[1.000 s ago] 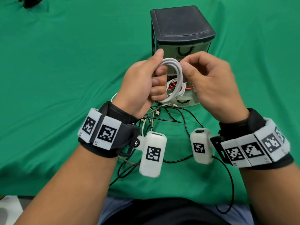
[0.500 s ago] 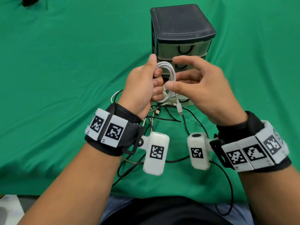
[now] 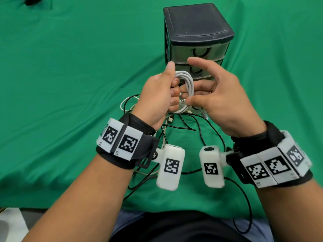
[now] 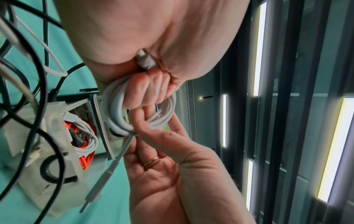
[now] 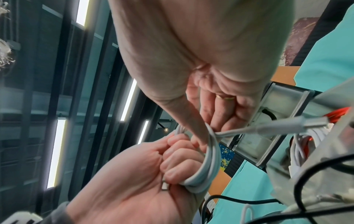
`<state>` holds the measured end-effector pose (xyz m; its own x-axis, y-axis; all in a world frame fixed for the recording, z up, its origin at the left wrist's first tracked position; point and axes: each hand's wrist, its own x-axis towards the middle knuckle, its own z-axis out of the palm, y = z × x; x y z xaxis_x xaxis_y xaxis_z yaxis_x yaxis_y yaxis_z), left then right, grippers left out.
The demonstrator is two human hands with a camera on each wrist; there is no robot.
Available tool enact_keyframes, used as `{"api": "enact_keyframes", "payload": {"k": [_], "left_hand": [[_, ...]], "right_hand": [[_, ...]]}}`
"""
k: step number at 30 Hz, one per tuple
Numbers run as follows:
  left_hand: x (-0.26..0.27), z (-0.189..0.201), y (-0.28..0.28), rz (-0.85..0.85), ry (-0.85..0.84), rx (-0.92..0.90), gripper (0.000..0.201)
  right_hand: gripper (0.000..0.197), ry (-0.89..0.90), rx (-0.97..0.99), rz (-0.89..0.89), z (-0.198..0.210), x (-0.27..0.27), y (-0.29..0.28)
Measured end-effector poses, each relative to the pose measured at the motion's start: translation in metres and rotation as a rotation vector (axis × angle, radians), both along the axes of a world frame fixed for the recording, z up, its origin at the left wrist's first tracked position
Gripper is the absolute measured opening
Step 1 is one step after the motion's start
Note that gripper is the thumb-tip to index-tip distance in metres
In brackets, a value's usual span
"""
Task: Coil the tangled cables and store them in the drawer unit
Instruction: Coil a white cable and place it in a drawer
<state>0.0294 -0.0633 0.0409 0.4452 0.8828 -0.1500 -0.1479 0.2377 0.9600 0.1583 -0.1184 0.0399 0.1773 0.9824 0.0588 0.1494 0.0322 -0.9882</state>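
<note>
Our left hand (image 3: pixel 158 95) grips the white cable coil (image 3: pixel 187 88); right hand (image 3: pixel 220 100) pinches its tail. Light, springy; we judge loops need clamping at the crossing.

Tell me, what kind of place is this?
Probably an indoor lab or recording workspace: a table draped in green cloth, a small drawer unit and loose black cables, with long ceiling strip lights overhead. Both wrists wear coded marker bands.

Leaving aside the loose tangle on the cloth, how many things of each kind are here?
Hands: 2, left hand and right hand
Held white coiled cable: 1
Standing black drawer unit with clear drawers: 1
Strapped-on white wrist-worn cameras: 2
Total: 6
</note>
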Motion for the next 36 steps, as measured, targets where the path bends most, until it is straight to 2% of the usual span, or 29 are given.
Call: {"api": "enact_keyframes", "payload": {"k": [5, 12, 17, 25, 33, 36], "left_hand": [[0.003, 0.001, -0.002, 0.004, 0.028, 0.034, 0.044], [0.006, 0.003, -0.004, 0.055, 0.109, 0.171, 0.043], [0.005, -0.003, -0.002, 0.062, 0.151, 0.238, 0.045], [0.005, -0.005, -0.003, 0.054, 0.152, 0.186, 0.044], [0.008, -0.002, -0.009, 0.013, 0.092, 0.091, 0.044], [0.008, -0.005, -0.008, -0.004, 0.071, 0.062, 0.044]], "right_hand": [[0.082, 0.031, -0.009, -0.008, -0.002, -0.003, -0.002], [0.06, -0.009, 0.016, -0.185, -0.002, -0.006, 0.003], [0.059, 0.003, 0.025, -0.202, -0.005, -0.004, 0.003], [0.06, 0.004, -0.031, -0.121, -0.008, -0.001, 0.003], [0.059, 0.147, -0.02, 0.021, -0.011, 0.004, 0.005], [0.064, 0.179, -0.005, 0.095, -0.014, 0.006, 0.006]]}}
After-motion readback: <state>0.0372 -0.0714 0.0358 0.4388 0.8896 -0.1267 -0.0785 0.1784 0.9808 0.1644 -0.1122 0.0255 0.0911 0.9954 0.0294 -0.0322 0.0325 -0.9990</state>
